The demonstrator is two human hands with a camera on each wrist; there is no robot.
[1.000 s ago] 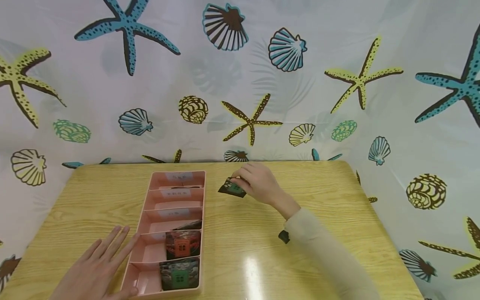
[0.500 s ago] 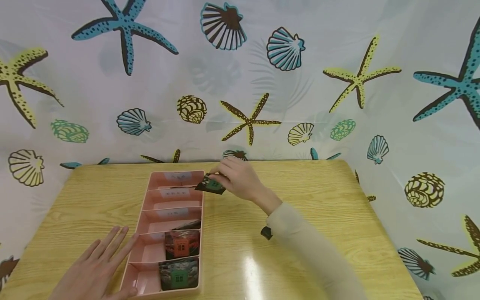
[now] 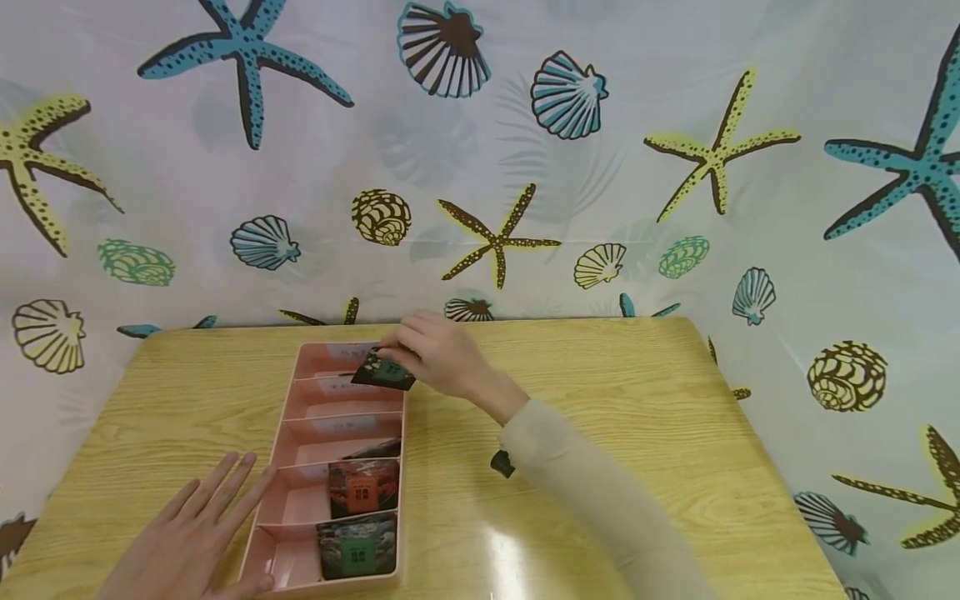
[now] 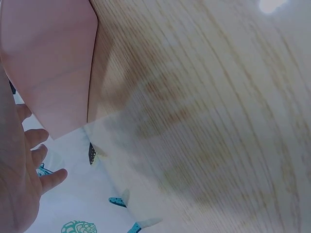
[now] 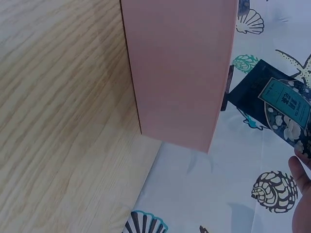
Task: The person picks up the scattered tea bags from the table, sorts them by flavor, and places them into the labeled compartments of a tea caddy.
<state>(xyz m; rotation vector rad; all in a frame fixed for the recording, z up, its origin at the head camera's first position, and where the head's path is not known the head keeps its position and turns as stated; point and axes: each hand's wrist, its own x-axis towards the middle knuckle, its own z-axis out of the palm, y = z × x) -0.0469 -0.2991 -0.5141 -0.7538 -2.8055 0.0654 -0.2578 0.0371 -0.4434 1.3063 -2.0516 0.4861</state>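
My right hand (image 3: 438, 354) pinches a dark tea sachet (image 3: 382, 372) with a green label and holds it over the far compartments of a pink divided box (image 3: 296, 504). White flowers show on this sachet (image 5: 286, 121) in the right wrist view, beyond the box's side wall (image 5: 177, 73). My left hand (image 3: 187, 529) lies with fingers straight and spread, fingertips right at the box's left side. Inside the near compartments are a green-labelled sachet (image 3: 358, 547) and a red one (image 3: 363, 487). A dark sachet (image 3: 378, 450) leans in the middle compartment.
A small dark packet (image 3: 502, 463) lies on the wooden table (image 3: 637, 433), partly covered by my right sleeve (image 3: 592, 492). Paper labels (image 3: 343, 423) are stuck inside the box's far compartments. A curtain (image 3: 315, 167) printed with shells and starfish hangs behind and beside the table.
My right hand has carried the sachet leftward, from the table right of the box to over its far compartments. The left hand stays in place.
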